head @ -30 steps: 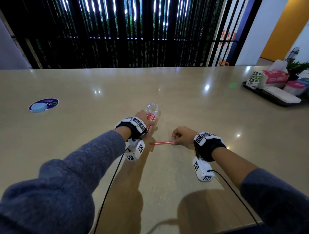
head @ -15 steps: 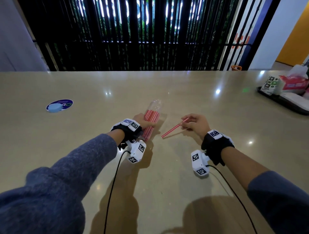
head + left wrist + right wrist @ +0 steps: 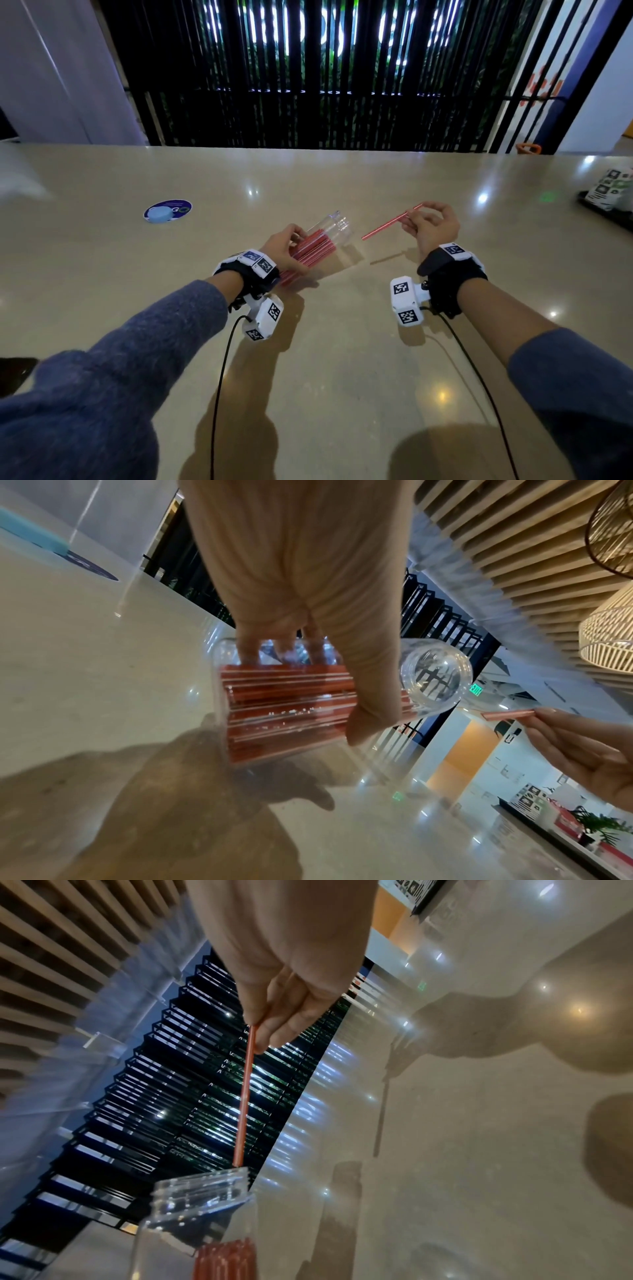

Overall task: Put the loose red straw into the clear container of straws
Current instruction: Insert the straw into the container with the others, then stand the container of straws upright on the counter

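Many red straws (image 3: 310, 251) inside tilted clear container (image 3: 337, 226)

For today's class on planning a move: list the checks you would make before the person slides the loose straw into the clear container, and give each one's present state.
1. Right hand pinches the loose red straw: ok.
2. Left hand grips the clear container: ok.
3. Container mouth open, no lid: ok.
4. Mouth tilted toward the straw: ok.
5. Straw tip inside the mouth: not ok, just outside.
6. Room among the packed straws: cannot tell.
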Motion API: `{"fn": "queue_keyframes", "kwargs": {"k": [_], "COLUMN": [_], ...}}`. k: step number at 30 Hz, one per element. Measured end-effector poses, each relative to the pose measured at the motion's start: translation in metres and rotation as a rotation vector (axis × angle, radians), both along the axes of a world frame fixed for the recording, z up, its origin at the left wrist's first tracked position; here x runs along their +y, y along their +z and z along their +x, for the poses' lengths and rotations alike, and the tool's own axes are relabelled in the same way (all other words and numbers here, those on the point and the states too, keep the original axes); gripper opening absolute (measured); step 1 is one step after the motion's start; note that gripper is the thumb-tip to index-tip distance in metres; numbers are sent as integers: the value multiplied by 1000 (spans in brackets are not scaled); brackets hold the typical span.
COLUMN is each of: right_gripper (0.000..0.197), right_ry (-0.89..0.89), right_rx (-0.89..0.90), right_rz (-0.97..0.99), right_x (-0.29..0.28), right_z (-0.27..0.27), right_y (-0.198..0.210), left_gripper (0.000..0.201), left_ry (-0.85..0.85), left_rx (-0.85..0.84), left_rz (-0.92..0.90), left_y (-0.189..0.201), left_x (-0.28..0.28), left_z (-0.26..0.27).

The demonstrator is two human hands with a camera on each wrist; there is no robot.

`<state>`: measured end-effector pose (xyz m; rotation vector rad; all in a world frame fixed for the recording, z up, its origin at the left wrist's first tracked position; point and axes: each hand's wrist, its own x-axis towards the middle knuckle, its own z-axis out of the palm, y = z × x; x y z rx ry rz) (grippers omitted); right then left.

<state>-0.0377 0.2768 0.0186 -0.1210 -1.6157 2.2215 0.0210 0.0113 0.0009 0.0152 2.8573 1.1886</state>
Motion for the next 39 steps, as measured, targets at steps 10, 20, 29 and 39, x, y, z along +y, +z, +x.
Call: {"fn": "queue_keyframes", "kwargs": {"k": [10,20,29,39], "right_gripper": [34,9,25,82], "right_ry": [-119,44,151,411], "right_rx": [35,-34,-65,-294], "right_rz": [39,364,588,506], "right_x": [-44,-79,-77,-76], "right_z": [-7,0,6,15], "right_y": [14,-4,-7,-10], "left_gripper": [74,73,73,73], "left_ry": [-6,-4,1,0], "left_rx": [18,34,34,30], "left_rz": [22,32,63,113], "left_y": [-3,-4,-4,-5], "left_x": [3,4,2,8], "left_z": [1,2,4,5]}}
